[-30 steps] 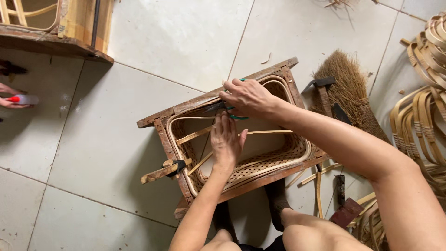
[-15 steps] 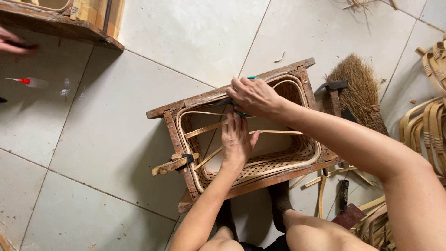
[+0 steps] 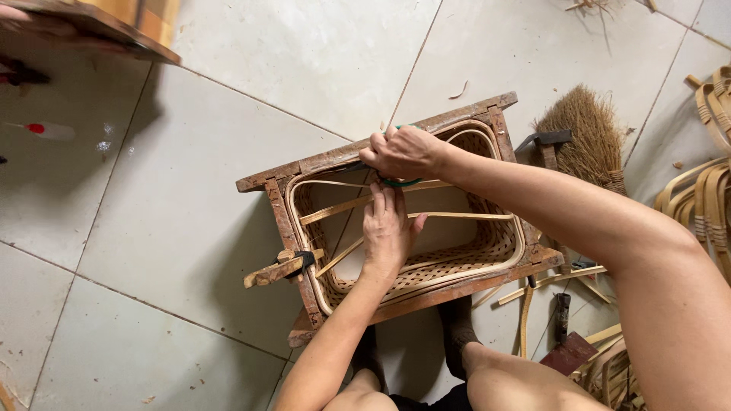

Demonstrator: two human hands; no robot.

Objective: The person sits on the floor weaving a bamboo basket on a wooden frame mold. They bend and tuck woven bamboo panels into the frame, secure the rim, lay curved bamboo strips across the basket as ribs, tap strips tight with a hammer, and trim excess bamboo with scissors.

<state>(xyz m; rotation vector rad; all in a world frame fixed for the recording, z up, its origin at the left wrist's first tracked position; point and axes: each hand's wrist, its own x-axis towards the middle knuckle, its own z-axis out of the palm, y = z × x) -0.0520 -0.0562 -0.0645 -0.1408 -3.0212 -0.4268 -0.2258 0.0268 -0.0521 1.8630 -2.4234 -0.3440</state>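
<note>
A woven bamboo basket (image 3: 499,243) sits inside a rectangular wooden frame (image 3: 304,166) on the tiled floor. My right hand (image 3: 403,151) is closed on a green-handled tool at the frame's far rim. My left hand (image 3: 388,228) reaches down inside the basket, fingers spread flat over thin bamboo strips (image 3: 339,209) that cross the opening. A wooden clamp (image 3: 278,268) with a dark band grips the frame's left side.
A straw broom (image 3: 582,137) lies to the right of the frame, with bent bamboo hoops (image 3: 704,198) at the far right. Bamboo strips and a dark-handled tool (image 3: 562,316) lie near my knee. Wooden furniture (image 3: 114,27) stands at top left.
The view has shifted, so the frame sits slightly lower and further right. My left hand has slid a little deeper into the basket; my right hand stays at the far rim.
</note>
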